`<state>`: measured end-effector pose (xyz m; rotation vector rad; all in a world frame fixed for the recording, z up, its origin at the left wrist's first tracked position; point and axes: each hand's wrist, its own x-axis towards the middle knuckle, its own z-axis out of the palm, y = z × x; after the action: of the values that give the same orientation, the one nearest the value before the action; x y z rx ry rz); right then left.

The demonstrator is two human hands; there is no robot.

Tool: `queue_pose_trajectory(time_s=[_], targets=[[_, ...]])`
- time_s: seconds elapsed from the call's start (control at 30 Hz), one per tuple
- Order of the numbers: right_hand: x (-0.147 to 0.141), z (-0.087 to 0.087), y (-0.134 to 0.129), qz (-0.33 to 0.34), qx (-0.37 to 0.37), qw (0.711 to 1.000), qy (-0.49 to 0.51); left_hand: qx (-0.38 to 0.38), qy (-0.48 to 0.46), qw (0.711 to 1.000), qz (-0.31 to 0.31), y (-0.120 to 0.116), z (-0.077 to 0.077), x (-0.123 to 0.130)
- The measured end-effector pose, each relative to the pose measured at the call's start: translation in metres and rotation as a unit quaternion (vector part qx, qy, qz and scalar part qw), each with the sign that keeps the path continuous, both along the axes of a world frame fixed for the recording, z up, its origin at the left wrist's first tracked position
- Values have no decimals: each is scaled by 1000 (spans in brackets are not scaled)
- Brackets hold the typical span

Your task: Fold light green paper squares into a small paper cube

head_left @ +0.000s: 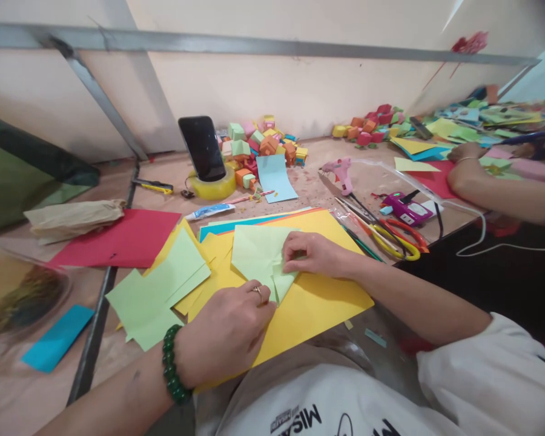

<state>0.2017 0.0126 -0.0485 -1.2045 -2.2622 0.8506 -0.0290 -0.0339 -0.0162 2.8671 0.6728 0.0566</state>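
A light green sheet of paper (254, 248), creased and partly folded, lies over a stack of yellow paper (327, 297). My left hand (231, 324), with a ring and a green bead bracelet (170, 363), is closed at the sheet's near corner. At its right edge, my right hand (313, 254) pinches a folded flap with curled fingers. The fingertips of both hands are partly hidden. To the left, several loose light green sheets (163, 284) overlap the yellow paper.
Behind stand a phone (203, 148) on a tape roll (213, 184), folded paper blocks (267, 145) and a pink glue gun (340, 172). Scissors (404, 242) and a purple device (409, 209) lie right. Red paper (122, 239) is left. Another person's arm (495, 188) works far right.
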Motion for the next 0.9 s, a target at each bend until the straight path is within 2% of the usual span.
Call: queue_pose_trajectory(time_s=[0.17,0.43,0.67,0.9], targets=[[3,0,-1,9,5,1000,7,-19,-8,1000,12,1,-2,-3],[3,-1,-2,12,22,1000,-18,-8,27,1000,-2,2,1,0],[2,0,-3,11,28,999,-34,1,-1,1000,-9,2,0,-3],[3,1,-3,17,28,999,-40,1,9,1000,-14,2,3,0]])
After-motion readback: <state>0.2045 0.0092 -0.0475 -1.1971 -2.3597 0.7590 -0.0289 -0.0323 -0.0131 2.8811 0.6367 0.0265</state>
